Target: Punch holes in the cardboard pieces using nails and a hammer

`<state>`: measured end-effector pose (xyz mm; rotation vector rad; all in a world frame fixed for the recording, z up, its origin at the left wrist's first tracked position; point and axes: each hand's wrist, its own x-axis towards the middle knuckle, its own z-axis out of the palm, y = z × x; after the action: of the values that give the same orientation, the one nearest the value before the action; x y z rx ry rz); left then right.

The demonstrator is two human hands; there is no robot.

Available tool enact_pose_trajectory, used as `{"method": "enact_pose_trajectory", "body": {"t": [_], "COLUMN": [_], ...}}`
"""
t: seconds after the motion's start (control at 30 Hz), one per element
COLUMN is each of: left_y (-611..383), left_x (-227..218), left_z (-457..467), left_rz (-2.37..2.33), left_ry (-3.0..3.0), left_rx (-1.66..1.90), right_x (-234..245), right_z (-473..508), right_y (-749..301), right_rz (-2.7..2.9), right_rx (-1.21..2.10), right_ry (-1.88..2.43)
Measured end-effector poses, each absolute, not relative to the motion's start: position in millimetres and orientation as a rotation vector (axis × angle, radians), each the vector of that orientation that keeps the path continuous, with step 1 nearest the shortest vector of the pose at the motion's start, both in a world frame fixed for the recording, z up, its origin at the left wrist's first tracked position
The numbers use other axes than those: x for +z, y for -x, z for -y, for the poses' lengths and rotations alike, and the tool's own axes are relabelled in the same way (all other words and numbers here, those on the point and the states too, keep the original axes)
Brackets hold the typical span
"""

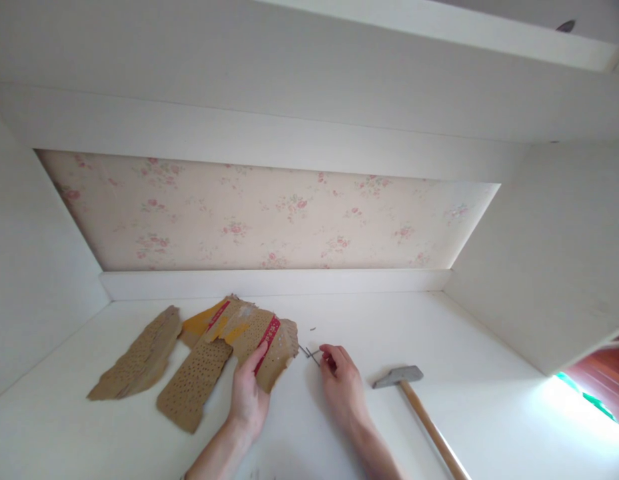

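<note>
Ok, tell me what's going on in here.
A person works on a white shelf backed with flowered wallpaper. The left hand holds a torn piece of perforated cardboard; more pieces lie to its left. The right hand has its fingertips at a few small nails; whether it grips them is unclear. A hammer lies untouched to the right.

A hammer [423,415] lies at lower right on the white shelf [464,347] before me. Floral wallpaper [269,217] spans the middle, and red flooring [607,383] shows at the right edge.
</note>
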<state>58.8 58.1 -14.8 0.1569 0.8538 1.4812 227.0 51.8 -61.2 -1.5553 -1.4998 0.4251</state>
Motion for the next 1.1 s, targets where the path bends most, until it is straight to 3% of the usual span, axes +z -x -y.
{"method": "enact_pose_trajectory", "body": {"t": [1.1], "left_y": [-58.1], "left_x": [-16.3], "left_z": [-59.4], "left_rz": [-0.832], "left_ry": [-0.173], "left_rx": [1.503], "right_x": [-55.9], "right_z": [-49.6], "right_y": [-222.6], "right_rz": [1.731], "right_rx": [0.332], "right_ry": [1.72]}}
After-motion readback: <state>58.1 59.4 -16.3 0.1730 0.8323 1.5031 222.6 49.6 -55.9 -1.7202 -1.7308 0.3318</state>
